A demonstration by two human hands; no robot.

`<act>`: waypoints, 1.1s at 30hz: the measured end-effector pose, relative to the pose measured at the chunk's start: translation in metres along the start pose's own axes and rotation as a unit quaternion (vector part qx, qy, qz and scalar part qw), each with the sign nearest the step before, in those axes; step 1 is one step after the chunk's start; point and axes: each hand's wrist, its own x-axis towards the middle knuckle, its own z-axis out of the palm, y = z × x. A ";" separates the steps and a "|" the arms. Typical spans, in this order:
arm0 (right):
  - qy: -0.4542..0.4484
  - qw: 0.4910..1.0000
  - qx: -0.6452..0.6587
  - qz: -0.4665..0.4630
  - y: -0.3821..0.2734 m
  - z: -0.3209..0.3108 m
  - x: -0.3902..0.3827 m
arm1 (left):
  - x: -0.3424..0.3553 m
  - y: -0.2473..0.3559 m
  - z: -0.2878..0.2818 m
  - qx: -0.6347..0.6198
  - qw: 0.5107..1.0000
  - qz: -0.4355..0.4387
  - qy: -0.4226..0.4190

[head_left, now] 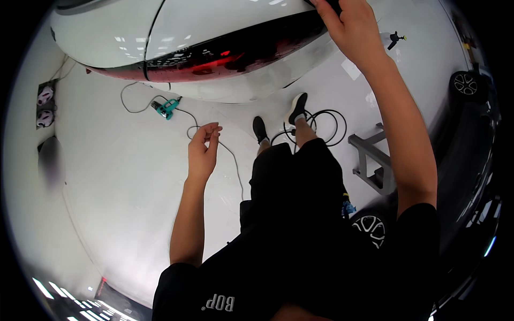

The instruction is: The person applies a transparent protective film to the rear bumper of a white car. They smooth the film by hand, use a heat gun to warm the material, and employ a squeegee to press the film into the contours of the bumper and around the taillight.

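At the top, my right hand (350, 32) is closed around a dark object (333, 5), mostly hidden by the fingers and cut by the picture's edge; its kind cannot be told. It is at the right end of a long black-and-red tail light (230, 51) on a white car (101, 35). My left hand (204, 150) is raised over the floor, away from the car. Its fingers are curled with their tips close to the thumb; nothing shows between them, though something small could be hidden there.
A teal heat gun (167, 108) lies on the floor below the car, its cord trailing. Black hose (334, 128) coils beside my right foot. A grey step stool (369, 152) stands to the right, near a dark car (460, 160). A spray bottle (395, 39) is at the upper right.
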 end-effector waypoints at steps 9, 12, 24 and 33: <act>-0.065 0.996 -0.018 -0.066 -0.057 0.023 0.008 | -0.047 -0.068 0.036 0.043 0.988 -0.039 -0.144; -0.009 0.976 -0.045 0.213 -0.039 -0.005 -0.002 | -0.055 -0.095 0.029 -0.057 0.985 -0.067 -0.150; -0.078 0.995 -0.019 -0.061 -0.116 0.076 0.031 | -0.042 -0.088 -0.028 -0.028 0.996 -0.074 -0.032; -0.048 0.998 -0.040 -0.032 -0.172 0.120 0.052 | -0.095 -0.135 -0.027 -0.036 0.989 -0.145 0.006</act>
